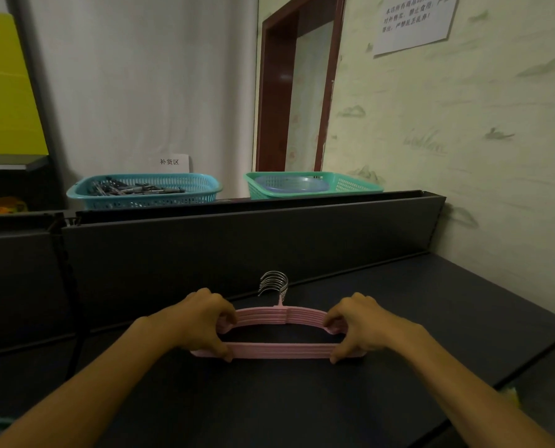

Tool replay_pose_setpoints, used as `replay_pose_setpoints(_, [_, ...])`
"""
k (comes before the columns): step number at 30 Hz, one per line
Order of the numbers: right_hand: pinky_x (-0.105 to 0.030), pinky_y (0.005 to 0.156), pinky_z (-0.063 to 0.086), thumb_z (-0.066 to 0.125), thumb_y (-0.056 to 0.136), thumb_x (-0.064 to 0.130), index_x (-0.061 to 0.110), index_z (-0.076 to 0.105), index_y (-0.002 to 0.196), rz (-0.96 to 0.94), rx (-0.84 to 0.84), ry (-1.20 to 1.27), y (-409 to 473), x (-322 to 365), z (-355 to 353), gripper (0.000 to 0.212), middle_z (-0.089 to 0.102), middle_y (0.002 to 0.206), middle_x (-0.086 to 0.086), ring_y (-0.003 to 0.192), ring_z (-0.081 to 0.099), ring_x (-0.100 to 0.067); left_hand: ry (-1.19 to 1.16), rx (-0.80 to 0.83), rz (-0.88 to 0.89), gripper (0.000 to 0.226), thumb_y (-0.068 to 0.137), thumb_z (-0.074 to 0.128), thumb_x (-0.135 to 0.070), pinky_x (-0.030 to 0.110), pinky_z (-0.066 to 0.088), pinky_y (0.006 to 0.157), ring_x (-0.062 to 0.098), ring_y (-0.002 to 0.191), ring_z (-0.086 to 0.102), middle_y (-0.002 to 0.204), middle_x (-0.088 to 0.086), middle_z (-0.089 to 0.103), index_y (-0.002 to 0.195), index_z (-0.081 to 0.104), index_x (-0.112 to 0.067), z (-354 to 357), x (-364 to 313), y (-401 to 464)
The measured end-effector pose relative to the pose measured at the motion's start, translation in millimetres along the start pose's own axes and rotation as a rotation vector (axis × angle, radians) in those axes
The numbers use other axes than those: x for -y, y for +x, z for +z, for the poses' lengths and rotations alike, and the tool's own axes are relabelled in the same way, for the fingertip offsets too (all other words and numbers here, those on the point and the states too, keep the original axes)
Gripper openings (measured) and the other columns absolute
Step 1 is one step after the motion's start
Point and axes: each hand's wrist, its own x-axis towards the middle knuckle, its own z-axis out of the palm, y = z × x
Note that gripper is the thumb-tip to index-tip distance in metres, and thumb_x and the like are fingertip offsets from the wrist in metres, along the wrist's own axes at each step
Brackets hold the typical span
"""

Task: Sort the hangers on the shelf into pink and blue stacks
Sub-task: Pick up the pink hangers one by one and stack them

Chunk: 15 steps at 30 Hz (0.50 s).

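A stack of pink hangers (277,331) lies flat on the dark shelf (431,312), its metal hooks (274,282) pointing to the back panel. The left hand (202,321) grips the left end, fingers curled around it, thumb below. The right hand (357,324) grips the right end in the same way. Both forearms reach forward, almost symmetrical. Behind the panel stand a blue basket (147,190) and a green basket (311,185).

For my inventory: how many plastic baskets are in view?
2. The blue basket stands behind the shelf's back panel, left; the green basket stands right of it. Others may be hidden.
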Motion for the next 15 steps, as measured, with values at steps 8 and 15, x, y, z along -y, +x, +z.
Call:
replay_pose_setpoints(8, [-0.032, 0.098, 0.048, 0.081, 0.071, 0.043, 0.027, 0.05, 0.135, -0.009, -0.045, 0.014, -7, 0, 3, 0.073, 0.057, 0.13, 0.006, 0.115, 0.055, -0.012, -0.082, -0.076, -0.014, 0.062, 0.071, 0.077, -0.046, 0.026, 0.041, 0.098, 0.002, 0.113, 0.042, 0.126, -0.016, 0.045, 0.125, 0.047, -0.039, 10, 6, -7])
replay_pose_setpoints(15, [-0.033, 0.102, 0.041, 0.074, 0.074, 0.054, 0.036, 0.034, 0.143, -0.098, -0.171, 0.1, -28, 3, 4, 0.081, 0.043, 0.142, 0.008, 0.125, 0.044, -0.01, -0.183, -0.285, 0.016, 0.065, 0.076, 0.072, -0.047, 0.019, 0.038, 0.099, -0.005, 0.117, 0.039, 0.124, -0.028, 0.034, 0.13, 0.035, -0.047, 31, 4, -42])
